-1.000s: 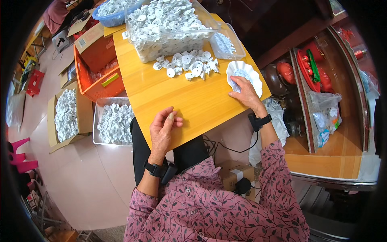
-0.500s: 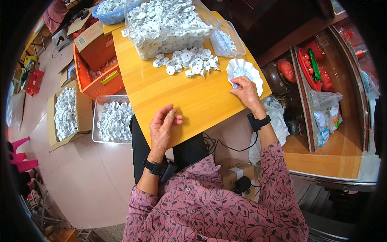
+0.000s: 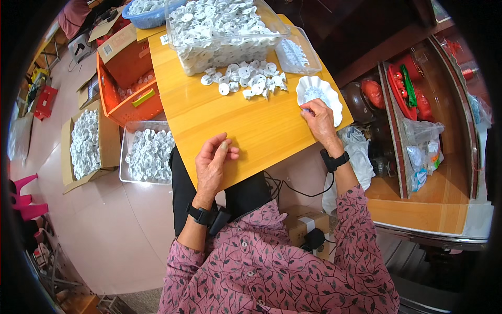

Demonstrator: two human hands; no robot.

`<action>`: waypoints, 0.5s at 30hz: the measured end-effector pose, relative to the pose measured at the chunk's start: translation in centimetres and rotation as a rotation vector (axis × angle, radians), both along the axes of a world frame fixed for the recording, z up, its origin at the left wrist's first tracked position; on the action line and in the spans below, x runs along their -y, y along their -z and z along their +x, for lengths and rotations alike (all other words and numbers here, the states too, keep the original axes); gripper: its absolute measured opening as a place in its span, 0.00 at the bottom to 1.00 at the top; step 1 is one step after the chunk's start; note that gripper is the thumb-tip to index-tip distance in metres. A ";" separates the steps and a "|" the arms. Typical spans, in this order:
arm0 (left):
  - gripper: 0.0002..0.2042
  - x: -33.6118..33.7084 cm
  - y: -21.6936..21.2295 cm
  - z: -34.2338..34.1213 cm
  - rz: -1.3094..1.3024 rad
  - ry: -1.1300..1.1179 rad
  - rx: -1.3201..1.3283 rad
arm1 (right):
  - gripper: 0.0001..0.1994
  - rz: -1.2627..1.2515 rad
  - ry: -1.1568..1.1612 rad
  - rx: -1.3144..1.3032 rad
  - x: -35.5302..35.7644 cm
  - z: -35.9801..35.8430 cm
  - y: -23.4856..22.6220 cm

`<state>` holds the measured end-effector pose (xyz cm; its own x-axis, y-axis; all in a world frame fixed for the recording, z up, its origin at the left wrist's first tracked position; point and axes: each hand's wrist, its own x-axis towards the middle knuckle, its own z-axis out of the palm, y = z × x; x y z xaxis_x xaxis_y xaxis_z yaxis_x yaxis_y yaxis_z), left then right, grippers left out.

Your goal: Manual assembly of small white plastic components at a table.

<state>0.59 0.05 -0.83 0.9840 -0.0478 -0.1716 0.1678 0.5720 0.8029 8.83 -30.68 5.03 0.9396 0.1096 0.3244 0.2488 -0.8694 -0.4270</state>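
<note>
At the table's right side, my right hand is beside the scalloped white dish. Its thumb and fingertips pinch a small pale-blue piece, mostly covered by the fingers. More small pale-blue pieces lie in that dish. Over the table's near left edge is my left hand, fingers curled and thumb laid against them; whatever it may hold is hidden. A loose pile of white round plastic parts with stems lies beyond both hands, in front of a large clear bin heaped with the same parts.
A shallow clear tray of small pale pieces stands behind the dish. Left of the yellow wooden table are an orange crate, a clear tub and a cardboard box holding white parts. Open shelves stand on the right.
My right hand has drawn slightly back from the pieces in the dish, its fingertips pinched. My left hand keeps nearly the same pose. The whole view has shifted a little.
</note>
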 end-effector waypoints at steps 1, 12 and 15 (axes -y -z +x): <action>0.13 0.0 -0.1 0.0 -0.002 -0.001 -0.001 | 0.07 0.000 -0.012 0.019 0.0 0.0 0.0; 0.13 0.0 -0.1 0.0 0.018 -0.002 0.001 | 0.03 -0.035 -0.031 0.122 0.0 0.6 0.6; 0.13 0.0 -0.2 0.0 0.011 -0.001 -0.006 | 0.04 -0.020 -0.004 0.119 0.1 0.8 0.7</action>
<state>0.57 0.01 -0.64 0.9829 -0.0453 -0.1784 0.1726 0.5630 0.8082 9.62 -30.75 4.36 0.8942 0.1211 0.4310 0.3003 -0.8762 -0.3769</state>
